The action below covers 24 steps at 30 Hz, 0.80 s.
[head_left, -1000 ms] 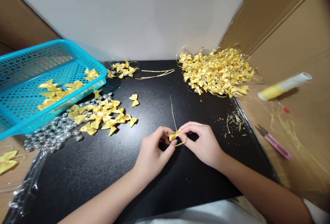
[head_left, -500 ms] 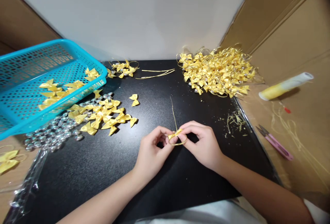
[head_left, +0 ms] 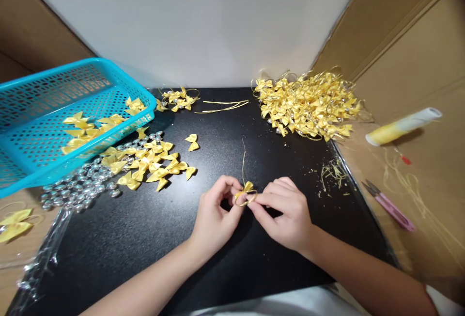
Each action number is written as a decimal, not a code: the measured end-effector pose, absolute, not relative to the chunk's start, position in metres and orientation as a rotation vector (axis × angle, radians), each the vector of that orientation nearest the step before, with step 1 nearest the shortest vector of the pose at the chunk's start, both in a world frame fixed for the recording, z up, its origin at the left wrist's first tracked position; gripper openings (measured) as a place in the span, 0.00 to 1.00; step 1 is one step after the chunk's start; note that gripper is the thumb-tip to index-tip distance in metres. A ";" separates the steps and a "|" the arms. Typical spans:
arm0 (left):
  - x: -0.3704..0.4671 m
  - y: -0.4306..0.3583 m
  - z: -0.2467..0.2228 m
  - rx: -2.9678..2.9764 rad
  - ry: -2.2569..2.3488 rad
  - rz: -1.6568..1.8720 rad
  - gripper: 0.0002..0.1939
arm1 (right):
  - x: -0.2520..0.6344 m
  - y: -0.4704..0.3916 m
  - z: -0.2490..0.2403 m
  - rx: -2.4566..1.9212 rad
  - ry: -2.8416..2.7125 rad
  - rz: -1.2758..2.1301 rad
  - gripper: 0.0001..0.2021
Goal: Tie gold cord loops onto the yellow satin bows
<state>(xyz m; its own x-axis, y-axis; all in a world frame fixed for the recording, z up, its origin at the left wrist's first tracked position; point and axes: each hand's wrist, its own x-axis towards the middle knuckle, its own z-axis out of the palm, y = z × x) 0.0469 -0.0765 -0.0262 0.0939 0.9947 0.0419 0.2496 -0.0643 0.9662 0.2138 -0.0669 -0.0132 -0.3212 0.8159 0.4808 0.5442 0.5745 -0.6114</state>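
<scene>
A small yellow ribbon bow (head_left: 248,187) with a looped gold cord (head_left: 243,161) is between my two hands above the black table. My left hand (head_left: 220,207) pinches the bow from the left side. With thumb and index finger, my right hand (head_left: 285,214) grips the cord's loop just right of the bow. One cord end sticks up behind the bow, away from me. Fingertips partly cover the bow, so its lower side is hidden.
A turquoise basket (head_left: 145,110) with bows stands at the left, near silver beads (head_left: 78,185) and loose bows (head_left: 150,161). Finished corded bows (head_left: 308,105) are heaped at back right. Cut cords (head_left: 225,102) lie at the back. Pink snips (head_left: 394,211) and a tube (head_left: 403,126) lie right.
The bow has turned between my fingers. My right fingertips have moved from the bow's right side down to the cord loop, which looks smaller. The view has shifted slightly.
</scene>
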 end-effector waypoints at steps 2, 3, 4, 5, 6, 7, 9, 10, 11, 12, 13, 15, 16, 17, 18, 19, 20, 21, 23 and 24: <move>0.048 -0.078 -0.024 1.586 1.322 1.044 0.05 | 0.213 -0.068 -0.014 -1.170 -2.090 0.401 0.05; 0.048 -0.078 -0.023 1.650 1.332 1.044 0.06 | 0.212 -0.068 -0.014 -1.227 -2.109 0.385 0.07; 0.048 -0.079 -0.023 1.714 1.336 1.046 0.06 | 0.211 -0.068 -0.015 -1.280 -2.118 0.380 0.07; 0.049 -0.080 -0.023 1.775 1.333 1.044 0.06 | 0.211 -0.067 -0.015 -1.322 -2.120 0.389 0.07; 0.049 -0.080 -0.023 1.830 1.327 1.040 0.06 | 0.210 -0.067 -0.016 -1.355 -2.117 0.415 0.07; 0.050 -0.081 -0.024 1.877 1.319 1.031 0.07 | 0.209 -0.066 -0.016 -1.383 -2.107 0.454 0.07; 0.050 -0.081 -0.025 1.944 1.306 1.001 0.07 | 0.209 -0.064 -0.016 -1.427 -2.074 0.565 0.06; 0.050 -0.081 -0.026 1.967 1.302 0.986 0.07 | 0.209 -0.063 -0.016 -1.438 -2.051 0.633 0.07; 0.050 -0.081 -0.026 1.984 1.298 0.973 0.07 | 0.209 -0.062 -0.016 -1.436 -2.024 0.700 0.07; 0.050 -0.080 -0.026 1.996 1.295 0.964 0.07 | 0.210 -0.061 -0.016 -1.422 -1.997 0.759 0.08; 0.050 -0.080 -0.026 2.001 1.293 0.959 0.07 | 0.210 -0.060 -0.015 -1.395 -1.969 0.802 0.08; 0.049 -0.078 -0.025 1.992 1.300 0.960 0.07 | 0.210 -0.059 -0.015 -1.335 -1.933 0.836 0.08; 0.048 -0.078 -0.025 1.981 1.309 0.964 0.07 | 0.210 -0.059 -0.015 -1.315 -1.928 0.835 0.08; 0.047 -0.077 -0.024 1.970 1.320 0.971 0.08 | 0.210 -0.059 -0.015 -1.305 -1.926 0.834 0.08; 0.047 -0.077 -0.024 1.961 1.328 0.979 0.08 | 0.210 -0.060 -0.015 -1.301 -1.926 0.841 0.08; 0.047 -0.076 -0.024 1.955 1.333 0.987 0.08 | 0.210 -0.060 -0.014 -1.297 -1.924 0.864 0.08; 0.046 -0.076 -0.023 1.948 1.335 0.993 0.08 | 0.210 -0.060 -0.014 -1.287 -1.919 0.907 0.08; 0.046 -0.076 -0.023 1.930 1.333 0.997 0.07 | 0.210 -0.060 -0.012 -1.268 -1.918 0.967 0.08; 0.045 -0.076 -0.022 1.835 1.330 1.000 0.07 | 0.212 -0.061 -0.009 -1.200 -1.947 1.109 0.07; 0.044 -0.075 -0.021 1.759 1.326 1.002 0.07 | 0.214 -0.061 -0.006 -1.161 -1.977 1.169 0.07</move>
<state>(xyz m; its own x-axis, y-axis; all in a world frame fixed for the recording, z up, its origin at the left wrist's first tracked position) 0.0441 -0.0752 -0.0210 0.1740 0.9709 0.1648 0.4239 -0.2249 0.8773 0.2139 -0.0608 -0.0060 -0.4678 0.8831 0.0360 0.3943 0.2450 -0.8857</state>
